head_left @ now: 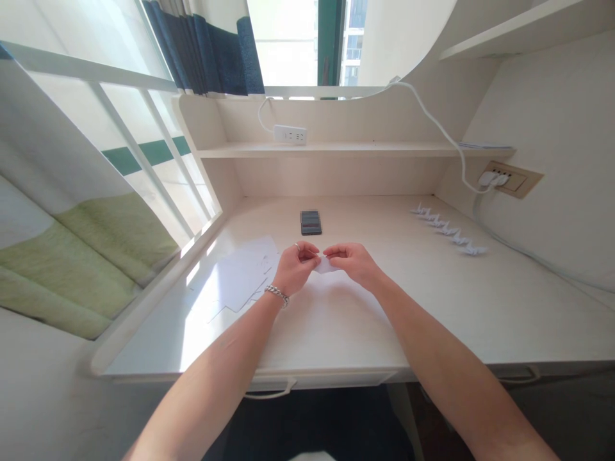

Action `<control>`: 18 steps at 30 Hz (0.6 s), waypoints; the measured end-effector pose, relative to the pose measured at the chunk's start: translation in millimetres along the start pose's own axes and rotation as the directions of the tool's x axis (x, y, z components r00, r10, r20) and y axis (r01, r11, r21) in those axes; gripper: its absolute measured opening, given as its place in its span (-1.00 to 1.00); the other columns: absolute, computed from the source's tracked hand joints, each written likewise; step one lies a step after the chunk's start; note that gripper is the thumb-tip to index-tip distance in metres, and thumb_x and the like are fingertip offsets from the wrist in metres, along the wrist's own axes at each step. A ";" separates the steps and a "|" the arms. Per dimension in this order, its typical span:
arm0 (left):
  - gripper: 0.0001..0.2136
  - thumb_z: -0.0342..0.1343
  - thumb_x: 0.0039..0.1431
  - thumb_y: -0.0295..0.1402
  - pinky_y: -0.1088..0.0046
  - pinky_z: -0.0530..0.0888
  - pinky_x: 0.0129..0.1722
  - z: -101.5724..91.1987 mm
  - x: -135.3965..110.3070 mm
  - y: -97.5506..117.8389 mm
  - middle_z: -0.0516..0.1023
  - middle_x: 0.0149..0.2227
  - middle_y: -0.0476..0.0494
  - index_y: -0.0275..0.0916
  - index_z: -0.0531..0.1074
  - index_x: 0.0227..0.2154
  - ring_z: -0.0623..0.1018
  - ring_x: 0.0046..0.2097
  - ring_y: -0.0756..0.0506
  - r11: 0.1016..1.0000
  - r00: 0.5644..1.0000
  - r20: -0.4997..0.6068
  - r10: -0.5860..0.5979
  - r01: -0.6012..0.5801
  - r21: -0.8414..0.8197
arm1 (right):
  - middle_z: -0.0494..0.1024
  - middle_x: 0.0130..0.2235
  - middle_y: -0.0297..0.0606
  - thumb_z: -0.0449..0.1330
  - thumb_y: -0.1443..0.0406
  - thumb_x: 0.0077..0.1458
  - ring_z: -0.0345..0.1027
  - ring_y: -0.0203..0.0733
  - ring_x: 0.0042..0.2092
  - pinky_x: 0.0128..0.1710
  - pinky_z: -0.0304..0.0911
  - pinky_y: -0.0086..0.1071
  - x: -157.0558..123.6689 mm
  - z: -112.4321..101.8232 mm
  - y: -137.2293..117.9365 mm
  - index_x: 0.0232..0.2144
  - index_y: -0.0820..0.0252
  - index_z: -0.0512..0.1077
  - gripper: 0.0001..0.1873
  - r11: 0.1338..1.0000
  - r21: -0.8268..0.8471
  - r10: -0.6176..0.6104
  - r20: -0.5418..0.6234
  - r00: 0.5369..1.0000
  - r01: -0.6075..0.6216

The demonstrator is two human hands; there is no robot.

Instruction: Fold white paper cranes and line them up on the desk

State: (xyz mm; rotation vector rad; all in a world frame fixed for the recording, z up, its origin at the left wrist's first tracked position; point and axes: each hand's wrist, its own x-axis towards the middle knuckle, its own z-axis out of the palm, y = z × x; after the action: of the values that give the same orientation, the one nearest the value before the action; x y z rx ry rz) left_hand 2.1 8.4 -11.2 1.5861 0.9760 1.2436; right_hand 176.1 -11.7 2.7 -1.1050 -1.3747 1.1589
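The paper (327, 266) is pinched between the fingertips of the left hand (296, 266) and the right hand (354, 261) over the desk (346, 333). The phone (311, 223) is positioned just beyond; folded cranes (460, 240) are lined up at right.

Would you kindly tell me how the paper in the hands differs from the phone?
The paper is white, whereas the phone is dark. The paper is held between the left hand and right hand; the phone lies flat on the desk, untouched.
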 end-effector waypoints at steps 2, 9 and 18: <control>-0.82 0.26 -0.10 -0.45 0.44 0.47 -0.33 0.0 0.1 1.2 0.53 -0.46 -0.04 -0.27 0.45 -0.37 0.54 -0.37 -0.02 1.000 1.000 -0.011 -0.005 0.005 -0.004 | 0.59 -0.40 -0.26 0.25 0.37 -0.23 0.45 -0.20 -0.34 -0.27 0.37 -0.27 -0.3 0.2 -0.2 -0.36 0.25 0.53 -0.74 0.999 0.048 0.011 0.007 1.000 -0.011; -0.82 0.25 -0.07 -0.44 0.43 0.48 -0.34 -1.4 -1.4 -0.7 0.58 -0.42 -0.09 -0.27 0.46 -0.33 0.57 -0.36 -0.05 0.998 0.997 0.052 -0.053 0.052 0.023 | 0.54 -0.48 -0.32 0.29 0.36 -0.22 0.41 -0.24 -0.41 -0.37 0.33 -0.34 1.9 1.5 6.6 -0.35 0.24 0.48 -0.74 0.999 -0.009 -0.034 0.019 0.999 0.034; -0.81 0.17 -0.09 -0.51 0.39 0.54 -0.34 -0.8 1.9 0.1 0.61 -0.41 -0.14 -0.31 0.49 -0.32 0.60 -0.35 -0.08 0.987 0.988 0.079 -0.133 0.139 -0.076 | 0.54 -0.50 -0.31 0.28 0.36 -0.23 0.39 -0.26 -0.45 -0.44 0.31 -0.38 6.6 -4.9 9.4 -0.37 0.24 0.49 -0.75 0.999 -0.047 -0.016 -0.038 0.999 0.014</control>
State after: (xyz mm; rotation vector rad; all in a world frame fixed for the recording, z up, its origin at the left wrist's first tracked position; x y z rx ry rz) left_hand 1.6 10.2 -10.5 1.4663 0.9585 1.1096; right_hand 180.8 -3.5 -5.5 -1.1426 -1.3846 1.0940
